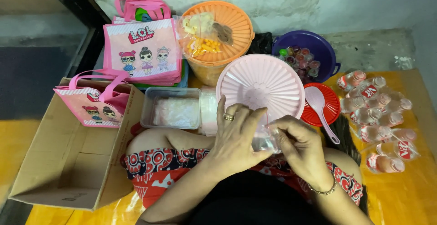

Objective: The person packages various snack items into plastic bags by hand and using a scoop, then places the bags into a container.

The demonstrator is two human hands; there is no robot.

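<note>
My left hand [236,136] and my right hand [300,145] meet over my lap, both pinching a small clear plastic bag [266,138]. The left hand wears a ring, the right wrist a bracelet. Just beyond the hands lies a round pink ribbed lid [261,86]. A clear plastic box [172,108] with white contents sits to the left of it. What is inside the small bag cannot be made out.
An open cardboard box [73,161] holds one pink cartoon tote bag [98,102]; more pink totes [143,47] are stacked behind. An orange lidded tub [218,38] carries snack packets. A purple bowl [309,54] of jelly cups, a red lid with a pink spoon [321,106] and several small bottles [378,115] lie right.
</note>
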